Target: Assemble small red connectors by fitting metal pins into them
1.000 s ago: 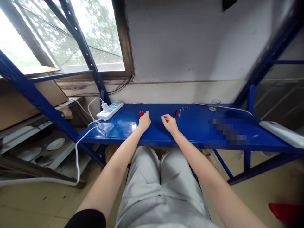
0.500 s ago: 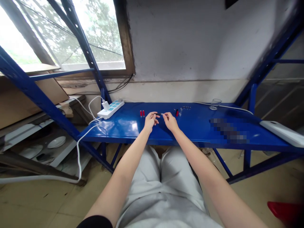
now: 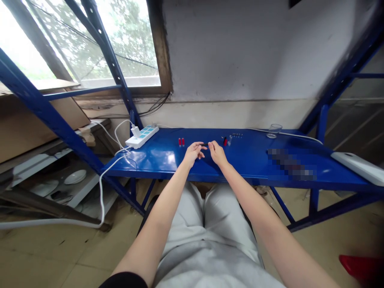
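Over the front half of the blue table (image 3: 153, 160), a small slim black tube (image 3: 205, 145) is held level between my two hands. My left hand (image 3: 193, 153) pinches its left end, with the lower fingers loosely curled. My right hand (image 3: 218, 153) has thumb and fingers closed on the right end and covers it. Two small red tubes with pale ends (image 3: 181, 142) stand beyond my left hand. Past my right hand are a red-and-black tube (image 3: 225, 141), a clear piece (image 3: 229, 140) and several tiny pieces (image 3: 237, 135) in rows.
A white power strip (image 3: 142, 137) with a plug and cable lies at the table's left end. Towards the right are a clear glass (image 3: 274, 131), a blurred-out dark object (image 3: 291, 165) and a white slab-like object (image 3: 358, 168). Blue posts (image 3: 321, 124) rise at both sides.
My right hand has closed over the tube's right end, where a pale piece showed before. Both hands stay in about the same place; the view has shifted slightly.
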A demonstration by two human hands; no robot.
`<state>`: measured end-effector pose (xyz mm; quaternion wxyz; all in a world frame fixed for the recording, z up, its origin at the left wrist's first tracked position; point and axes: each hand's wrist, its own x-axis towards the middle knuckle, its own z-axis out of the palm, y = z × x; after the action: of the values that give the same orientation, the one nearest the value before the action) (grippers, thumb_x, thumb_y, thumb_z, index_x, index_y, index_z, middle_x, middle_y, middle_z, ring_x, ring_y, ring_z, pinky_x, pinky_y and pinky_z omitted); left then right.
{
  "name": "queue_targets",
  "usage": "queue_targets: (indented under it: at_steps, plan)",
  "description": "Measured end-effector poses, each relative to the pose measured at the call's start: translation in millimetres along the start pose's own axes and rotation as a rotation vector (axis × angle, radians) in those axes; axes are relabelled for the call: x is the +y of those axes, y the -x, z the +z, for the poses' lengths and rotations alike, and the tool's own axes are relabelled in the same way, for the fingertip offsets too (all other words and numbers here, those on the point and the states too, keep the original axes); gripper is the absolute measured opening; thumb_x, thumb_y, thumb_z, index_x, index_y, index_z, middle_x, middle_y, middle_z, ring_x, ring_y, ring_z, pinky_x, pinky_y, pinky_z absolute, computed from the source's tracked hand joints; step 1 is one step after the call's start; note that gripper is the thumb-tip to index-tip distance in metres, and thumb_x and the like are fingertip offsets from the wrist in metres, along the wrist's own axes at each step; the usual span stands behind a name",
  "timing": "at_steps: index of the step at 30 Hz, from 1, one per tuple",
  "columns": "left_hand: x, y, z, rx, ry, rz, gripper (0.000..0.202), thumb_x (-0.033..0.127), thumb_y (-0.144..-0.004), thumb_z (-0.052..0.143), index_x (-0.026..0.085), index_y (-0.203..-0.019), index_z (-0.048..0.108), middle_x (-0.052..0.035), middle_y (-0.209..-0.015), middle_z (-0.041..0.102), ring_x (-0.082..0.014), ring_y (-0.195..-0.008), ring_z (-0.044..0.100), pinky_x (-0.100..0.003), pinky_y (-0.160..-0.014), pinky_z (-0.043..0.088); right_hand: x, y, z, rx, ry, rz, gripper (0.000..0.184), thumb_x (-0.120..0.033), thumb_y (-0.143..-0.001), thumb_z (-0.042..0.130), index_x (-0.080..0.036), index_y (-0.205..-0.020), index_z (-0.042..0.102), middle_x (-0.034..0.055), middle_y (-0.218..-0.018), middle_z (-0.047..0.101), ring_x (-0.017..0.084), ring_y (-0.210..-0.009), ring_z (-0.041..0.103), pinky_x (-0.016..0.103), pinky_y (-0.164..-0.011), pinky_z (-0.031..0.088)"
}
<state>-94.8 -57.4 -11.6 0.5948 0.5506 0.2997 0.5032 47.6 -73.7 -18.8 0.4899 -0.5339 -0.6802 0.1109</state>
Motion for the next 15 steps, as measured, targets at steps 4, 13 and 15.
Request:
queue_targets:
  at_steps: [4,13,15]
  plan:
    - [-0.8,0.1,0.7,0.000,-0.012,0.006,0.023,0.026,-0.083,0.052,0.012,-0.101,0.048,-0.0079,-0.085,0.066,-0.0069,-0.043,0.055,-0.018,-0.038,0.032,-0.6,1.0,-0.3,0.020,-0.015,-0.023,0.034,-0.049,-0.090,0.029,-0.022,-0.074,0.045,-0.0018,-0.058,0.046,0.013,-0.052,0.044,0.024,-0.052,0.029]
    - [2.4,1.4,4.4,0.052,-0.113,-0.005,0.021,0.025,-0.086,0.046,0.011,-0.101,0.049,-0.0062,-0.077,0.066,-0.0071,-0.041,0.055,-0.018,-0.039,0.032,-0.6,1.2,-0.9,0.048,-0.005,-0.062,0.035,-0.047,-0.090,0.030,-0.021,-0.072,0.045,-0.0008,-0.059,0.047,0.013,-0.053,0.044,0.024,-0.054,0.030]
    - [2.5,1.8,4.9,0.054,-0.124,-0.005,0.021,0.025,-0.086,0.046,0.011,-0.101,0.048,-0.0055,-0.075,0.065,-0.0074,-0.041,0.055,-0.018,-0.038,0.032,-1.3,1.4,-1.2,0.050,-0.008,-0.069,0.036,-0.047,-0.090,0.030,-0.021,-0.071,0.045,-0.0008,-0.059,0.047,0.013,-0.052,0.043,0.024,-0.054,0.030]
